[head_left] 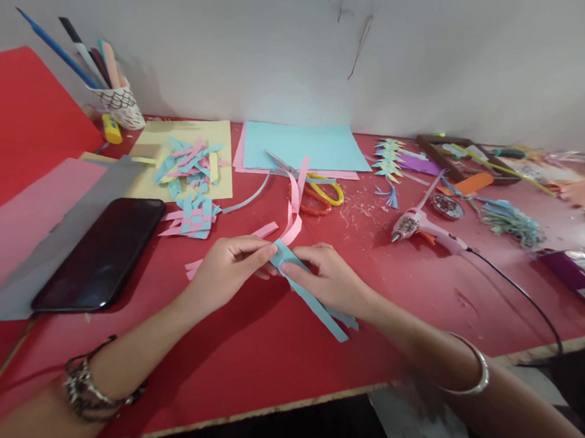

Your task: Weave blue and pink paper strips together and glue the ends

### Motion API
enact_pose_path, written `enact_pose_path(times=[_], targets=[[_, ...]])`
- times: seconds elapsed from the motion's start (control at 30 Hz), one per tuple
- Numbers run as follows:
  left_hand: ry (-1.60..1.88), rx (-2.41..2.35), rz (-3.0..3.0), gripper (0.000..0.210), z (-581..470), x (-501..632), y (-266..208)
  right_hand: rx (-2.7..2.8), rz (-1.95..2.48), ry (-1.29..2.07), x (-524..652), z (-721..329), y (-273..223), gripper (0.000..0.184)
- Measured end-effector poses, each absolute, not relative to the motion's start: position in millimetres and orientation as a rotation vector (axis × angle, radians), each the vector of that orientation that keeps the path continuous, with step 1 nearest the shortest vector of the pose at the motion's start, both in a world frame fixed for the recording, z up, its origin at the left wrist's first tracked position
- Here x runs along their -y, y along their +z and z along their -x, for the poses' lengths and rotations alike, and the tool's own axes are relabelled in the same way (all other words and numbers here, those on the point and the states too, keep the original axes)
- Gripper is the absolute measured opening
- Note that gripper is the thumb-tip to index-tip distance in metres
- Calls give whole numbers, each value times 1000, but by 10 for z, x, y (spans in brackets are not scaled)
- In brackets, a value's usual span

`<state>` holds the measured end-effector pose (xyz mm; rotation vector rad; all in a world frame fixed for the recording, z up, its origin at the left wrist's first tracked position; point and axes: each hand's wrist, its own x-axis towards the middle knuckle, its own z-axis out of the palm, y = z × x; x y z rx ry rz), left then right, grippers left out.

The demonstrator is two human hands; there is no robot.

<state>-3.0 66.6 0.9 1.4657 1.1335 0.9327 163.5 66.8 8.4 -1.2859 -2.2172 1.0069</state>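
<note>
Over a red counter, the left hand pinches a blue strip near its top while the right hand grips it just beside, apparently to steady where a pink strip meets it.

Several strands of dark bracelets, mixed with silver-toned pieces, wrap the bare left forearm at the lower left of the frame. A single silver-toned bangle rings the bare right forearm, lower right.
</note>
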Motion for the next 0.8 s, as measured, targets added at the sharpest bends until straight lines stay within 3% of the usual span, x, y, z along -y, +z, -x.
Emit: enact_pose_path(times=[0.23, 0.8], targets=[[872, -1099, -1571, 22, 26, -669, -18, 2063, 1323, 1246, -654, -1628, 94, 22], [824, -1180, -1554, 26, 63, -680, -31, 2079, 1320, 1260, -695, -1680, 129, 19]])
